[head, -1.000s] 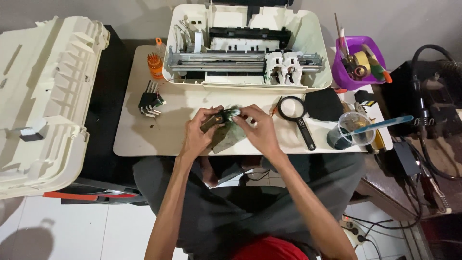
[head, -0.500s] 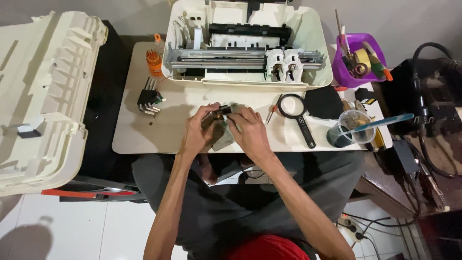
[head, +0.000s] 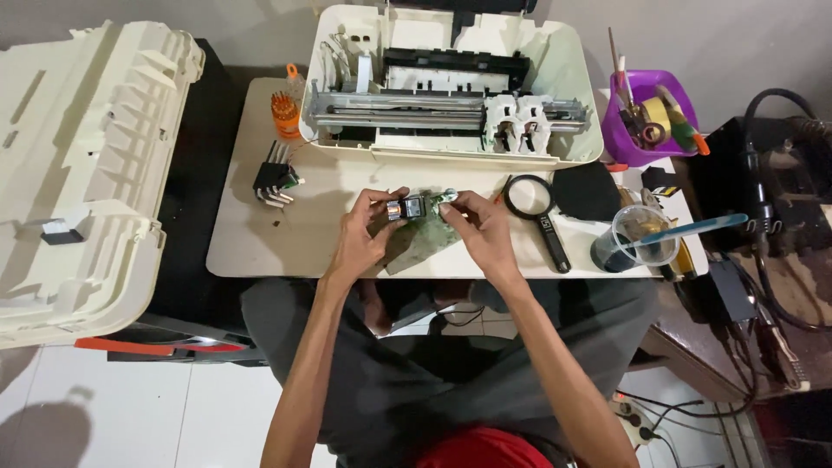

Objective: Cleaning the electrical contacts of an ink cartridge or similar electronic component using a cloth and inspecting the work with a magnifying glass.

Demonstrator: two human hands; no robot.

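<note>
Both hands meet over the front edge of a small cream table [head: 251, 243]. My left hand [head: 362, 236] pinches a small black and silver part [head: 406, 208] at the edge of a green circuit board [head: 426, 238]. My right hand [head: 478, 230] grips the same board from the right, fingers at its top corner. The board is tilted and held just above the tabletop. Behind the hands stands an opened white printer [head: 451, 87] with its cover off and its carriage rail showing.
The printer's big white cover [head: 82, 165] lies at left. On the table are a set of hex keys [head: 276, 178], an orange screwdriver-bit holder [head: 286, 113], a magnifying glass [head: 536, 212], a black pad [head: 586, 191] and a clear cup [head: 641, 236]. A purple tub of tools [head: 646, 113] is at right.
The hands and the board have stayed near the table's front edge; my right hand shifted slightly left toward the board's top corner, and the view has drifted a little.
</note>
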